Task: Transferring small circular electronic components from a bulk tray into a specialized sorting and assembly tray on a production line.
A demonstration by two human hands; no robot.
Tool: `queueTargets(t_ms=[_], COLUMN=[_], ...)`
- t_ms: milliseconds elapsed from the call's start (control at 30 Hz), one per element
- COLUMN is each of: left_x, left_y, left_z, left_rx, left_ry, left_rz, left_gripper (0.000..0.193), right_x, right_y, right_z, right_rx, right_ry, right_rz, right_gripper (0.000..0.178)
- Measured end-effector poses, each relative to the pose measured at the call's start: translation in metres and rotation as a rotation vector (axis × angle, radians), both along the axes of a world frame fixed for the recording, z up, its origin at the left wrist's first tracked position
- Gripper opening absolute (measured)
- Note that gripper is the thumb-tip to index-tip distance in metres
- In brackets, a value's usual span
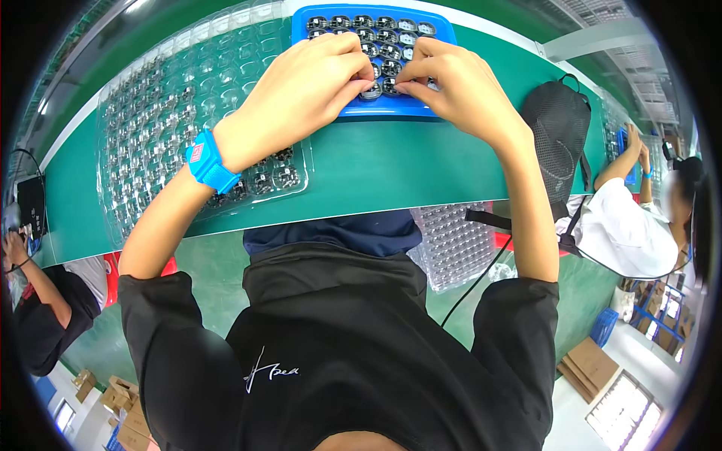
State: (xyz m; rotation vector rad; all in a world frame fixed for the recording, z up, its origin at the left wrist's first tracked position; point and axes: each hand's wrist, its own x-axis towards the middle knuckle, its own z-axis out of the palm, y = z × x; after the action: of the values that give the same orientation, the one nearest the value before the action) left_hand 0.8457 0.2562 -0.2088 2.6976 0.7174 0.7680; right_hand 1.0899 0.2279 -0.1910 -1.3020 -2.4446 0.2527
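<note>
Over the near side of a blue tray [391, 109], both of my hands work close together with bent fingers. The tray holds rows of small rounded black parts [365, 22], a few showing white or silver on top. My left hand [320, 83], a blue band on its wrist, has thumb and fingers pinched at a small black rounded part [370, 92] in the nearest row. Just to its right, my right hand [455, 83] pinches beside another black part [389, 85]; what lies between those fingertips is too small to make out. My hands cover some of the rows.
Left of the tray, a large clear plastic blister tray [304, 177] holds many small metallic parts, with bare pockets toward its far end. A black mesh bag [556, 124] lies at the right on the green table [376, 165]. Co-workers sit at both sides.
</note>
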Motion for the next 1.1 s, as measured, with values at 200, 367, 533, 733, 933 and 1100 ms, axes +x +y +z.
queueTargets(t_ms=[200, 367, 533, 733, 933, 1100], left_x=[0.008, 0.012, 0.015, 0.019, 0.026, 0.014], left_y=[-0.002, -0.005, -0.007, -0.007, -0.020, -0.007], left_z=[-0.013, -0.017, -0.012, -0.015, -0.015, -0.020], left_rx=[0.051, 0.084, 0.169, 0.286, 0.420, 0.375], left_ry=[0.007, 0.057, 0.122, 0.166, 0.286, 0.169], left_rz=[0.024, 0.072, 0.088, 0.069, 0.214, 0.090], left_gripper=[0.012, 0.010, 0.009, 0.018, 0.016, 0.012], right_x=[0.001, 0.000, -0.002, -0.009, -0.011, -0.009], right_y=[0.001, 0.002, 0.002, 0.001, -0.002, -0.003], right_z=[-0.002, -0.002, -0.003, -0.002, 0.002, 0.001], right_rx=[0.024, 0.030, 0.048, 0.023, -0.005, -0.031], right_ry=[-0.033, -0.061, -0.084, -0.152, -0.195, -0.124], right_rz=[0.009, 0.011, 0.042, 0.034, -0.001, -0.010], right_gripper=[0.012, 0.012, 0.013, 0.014, 0.015, 0.016])
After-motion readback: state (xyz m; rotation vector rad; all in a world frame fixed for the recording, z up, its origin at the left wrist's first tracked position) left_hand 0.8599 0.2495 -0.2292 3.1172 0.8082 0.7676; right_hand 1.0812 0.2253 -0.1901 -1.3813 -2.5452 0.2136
